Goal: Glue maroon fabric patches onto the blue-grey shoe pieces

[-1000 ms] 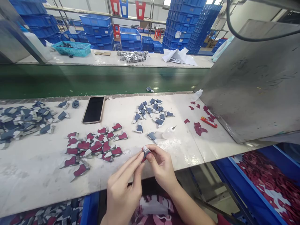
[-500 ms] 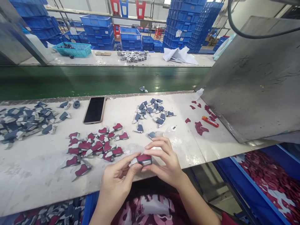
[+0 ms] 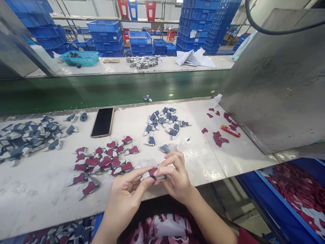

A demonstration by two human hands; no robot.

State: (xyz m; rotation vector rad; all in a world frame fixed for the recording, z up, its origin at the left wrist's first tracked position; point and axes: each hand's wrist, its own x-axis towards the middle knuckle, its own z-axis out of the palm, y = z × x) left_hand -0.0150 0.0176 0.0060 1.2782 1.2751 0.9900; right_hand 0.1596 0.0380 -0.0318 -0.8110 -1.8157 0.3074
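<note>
Maroon, dark blue and white show on the small piece held between the two hands, near the table edge closest to the person; it marks the dial's centre here, with twelve pointing away from the body. The left hand comes from eight o'clock, its grip pinched on the piece's white end between thumb and forefinger. The right hand comes from four, its grip clamped on the other end, fingers bent over the top and hiding part of it.

Just past nine lies a cluster of maroon-sided pieces, and well beyond it a heap of blue-grey pieces. A phone lies flat at ten, dark screen up. More blue-grey parts are scattered near twelve, with a single blue part at one, close to the right hand. A clear bottle with a thin dark tip lies on its side at two. Between two and three are loose maroon patches and an orange-red tube. A green belt crosses at twelve, behind the table. At eight, low down, a blue bin holds mixed pieces
</note>
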